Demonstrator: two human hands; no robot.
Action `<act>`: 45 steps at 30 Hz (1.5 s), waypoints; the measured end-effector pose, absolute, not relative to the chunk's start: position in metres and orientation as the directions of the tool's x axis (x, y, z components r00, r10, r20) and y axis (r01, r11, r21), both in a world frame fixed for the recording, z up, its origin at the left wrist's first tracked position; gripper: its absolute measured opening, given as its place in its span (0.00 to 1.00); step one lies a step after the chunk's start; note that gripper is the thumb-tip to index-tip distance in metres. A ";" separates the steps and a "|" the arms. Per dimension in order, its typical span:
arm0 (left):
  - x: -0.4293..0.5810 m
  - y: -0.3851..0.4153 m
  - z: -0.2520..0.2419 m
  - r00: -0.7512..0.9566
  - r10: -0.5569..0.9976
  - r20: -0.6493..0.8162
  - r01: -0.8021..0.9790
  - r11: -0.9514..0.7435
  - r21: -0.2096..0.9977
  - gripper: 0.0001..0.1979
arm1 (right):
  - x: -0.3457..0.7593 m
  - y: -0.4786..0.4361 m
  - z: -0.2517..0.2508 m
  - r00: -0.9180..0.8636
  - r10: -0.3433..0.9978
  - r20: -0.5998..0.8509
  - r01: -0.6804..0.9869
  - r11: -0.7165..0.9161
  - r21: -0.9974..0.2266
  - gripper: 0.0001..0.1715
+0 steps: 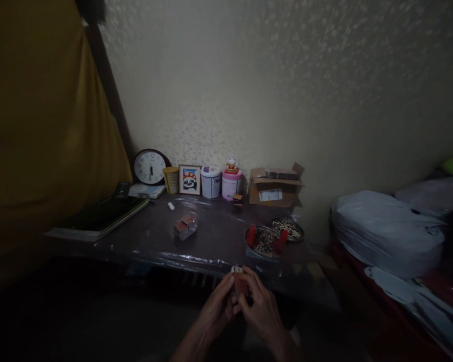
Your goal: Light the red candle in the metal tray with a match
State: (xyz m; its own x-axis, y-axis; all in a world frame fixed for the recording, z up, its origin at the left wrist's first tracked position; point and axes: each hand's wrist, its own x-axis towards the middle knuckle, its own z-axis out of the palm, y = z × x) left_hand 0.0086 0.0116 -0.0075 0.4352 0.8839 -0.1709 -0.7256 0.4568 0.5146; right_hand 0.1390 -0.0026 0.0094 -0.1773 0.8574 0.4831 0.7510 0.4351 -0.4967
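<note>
Just beyond the table's front edge, I hold a small matchbox (241, 286) between both hands. Its reddish-brown side faces up, and a pale end shows at the top. My left hand (221, 300) is closed on its left side, while the fingers of my right hand (259, 301) press on its right side and face. Ahead and to the right stands a round metal bowl (261, 256) of small sticks that look like matches, with red pieces at its sides. Behind it is a second dish (302, 236) of similar sticks. A plastic-wrapped block of small boxes (185, 229) lies left of centre.
Along the wall stand a clock (150, 167), a framed panda picture (190, 179), two lidded tubs and an opened cardboard box (275, 188). A white eraser-like piece (171, 206) lies on the table. White bags (385, 231) are piled at right; a yellow curtain (49, 110) hangs left.
</note>
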 end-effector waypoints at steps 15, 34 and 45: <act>0.001 0.014 -0.002 0.576 0.763 -0.292 -0.594 0.637 0.491 0.14 | 0.167 0.017 0.021 -0.217 0.881 0.421 0.556 0.466 -0.688 0.10; 0.000 0.014 -0.004 0.583 0.723 -0.372 -0.488 0.677 0.551 0.16 | 0.169 0.013 0.018 -0.421 0.857 0.296 0.676 0.514 -0.528 0.08; 0.002 0.014 -0.006 0.573 0.746 -0.339 -0.535 0.654 0.535 0.21 | 0.168 0.011 0.017 -0.467 0.834 0.294 0.722 0.551 -0.417 0.09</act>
